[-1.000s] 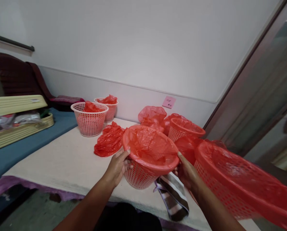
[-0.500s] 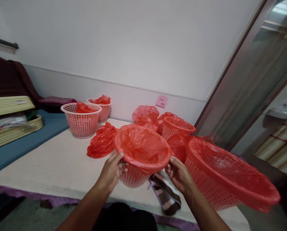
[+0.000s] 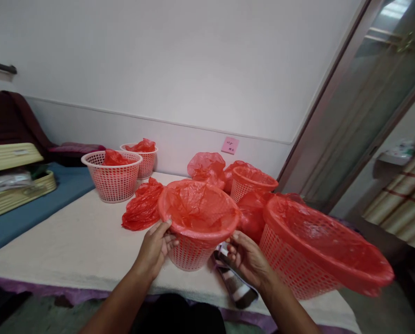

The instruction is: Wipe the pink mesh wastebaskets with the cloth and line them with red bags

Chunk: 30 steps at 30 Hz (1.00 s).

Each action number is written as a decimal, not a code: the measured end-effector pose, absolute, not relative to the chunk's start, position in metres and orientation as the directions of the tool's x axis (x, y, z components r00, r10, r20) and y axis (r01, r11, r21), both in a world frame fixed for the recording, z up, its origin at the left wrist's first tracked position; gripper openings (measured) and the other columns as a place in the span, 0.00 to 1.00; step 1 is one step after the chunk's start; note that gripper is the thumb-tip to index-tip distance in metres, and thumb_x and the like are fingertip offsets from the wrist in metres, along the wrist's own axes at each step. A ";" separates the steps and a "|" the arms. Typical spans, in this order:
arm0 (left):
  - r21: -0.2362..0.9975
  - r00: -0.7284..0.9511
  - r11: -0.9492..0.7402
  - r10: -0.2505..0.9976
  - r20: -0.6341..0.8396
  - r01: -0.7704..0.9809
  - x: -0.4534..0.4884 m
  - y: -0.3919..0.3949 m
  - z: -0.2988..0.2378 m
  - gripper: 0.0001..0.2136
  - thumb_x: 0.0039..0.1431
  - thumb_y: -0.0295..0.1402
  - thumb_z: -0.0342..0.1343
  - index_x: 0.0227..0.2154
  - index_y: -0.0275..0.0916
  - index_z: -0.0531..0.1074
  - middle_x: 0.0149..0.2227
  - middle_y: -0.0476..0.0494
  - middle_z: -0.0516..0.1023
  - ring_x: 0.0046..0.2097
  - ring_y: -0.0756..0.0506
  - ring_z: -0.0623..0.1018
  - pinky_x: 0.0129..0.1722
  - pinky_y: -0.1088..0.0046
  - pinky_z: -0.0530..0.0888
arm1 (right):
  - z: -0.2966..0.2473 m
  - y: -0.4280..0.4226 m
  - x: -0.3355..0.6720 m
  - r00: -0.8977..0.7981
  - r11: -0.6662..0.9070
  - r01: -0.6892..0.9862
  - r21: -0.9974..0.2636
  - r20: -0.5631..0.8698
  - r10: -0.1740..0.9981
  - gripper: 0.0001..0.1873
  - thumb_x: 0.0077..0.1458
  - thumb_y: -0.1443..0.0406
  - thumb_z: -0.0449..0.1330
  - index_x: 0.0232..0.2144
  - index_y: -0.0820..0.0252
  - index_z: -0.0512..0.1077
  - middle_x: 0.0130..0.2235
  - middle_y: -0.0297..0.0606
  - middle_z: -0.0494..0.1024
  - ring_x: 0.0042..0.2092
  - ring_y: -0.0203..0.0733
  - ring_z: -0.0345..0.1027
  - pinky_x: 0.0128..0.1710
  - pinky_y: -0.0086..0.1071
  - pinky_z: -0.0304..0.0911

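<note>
Since the last frame, the right grip [image 3: 247, 257] has slipped a little along the rim of the lined basket [image 3: 190, 254], toward its near side, while the left grip [image 3: 154, 247] keeps its place. The left is clamped on the basket's rim, thumb uppermost; the right has its fingers curled at the rim, though whether they pinch the liner cannot be told. The basket stands upright on the white-covered surface [image 3: 99, 253], a red bag [image 3: 200, 208] folded over its rim. Just right of and nearer than the basket lies a striped cloth [image 3: 240, 284]; farther right stands a larger-looking lined basket [image 3: 294, 260]. A crumpled red bag [image 3: 143, 205] lies just left of it, with two pale baskets [image 3: 113, 184] beyond. Behind it are puffed red bags [image 3: 205, 167] and, above them on the wall, a pink note [image 3: 230, 145], its dark handwriting illegible. Far left, a yellow box [image 3: 5, 157] bears an unreadable sticker.
</note>
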<state>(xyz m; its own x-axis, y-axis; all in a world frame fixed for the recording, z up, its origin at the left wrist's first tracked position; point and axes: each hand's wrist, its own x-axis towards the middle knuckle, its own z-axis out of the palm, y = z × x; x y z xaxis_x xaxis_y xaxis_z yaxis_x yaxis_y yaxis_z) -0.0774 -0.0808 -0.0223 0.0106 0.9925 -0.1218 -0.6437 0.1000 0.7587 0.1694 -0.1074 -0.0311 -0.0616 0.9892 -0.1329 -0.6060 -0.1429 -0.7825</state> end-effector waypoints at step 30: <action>0.761 0.053 0.142 0.989 -0.141 -0.633 -0.055 -0.104 -0.025 0.09 0.54 0.34 0.62 0.31 0.34 0.70 0.26 0.46 0.76 0.28 0.50 0.78 0.24 0.78 0.74 | -0.029 -0.090 0.189 0.419 0.096 -0.265 -0.959 -0.024 0.908 0.14 0.44 0.58 0.65 0.27 0.60 0.67 0.21 0.27 0.69 0.21 0.29 0.62 0.17 0.20 0.57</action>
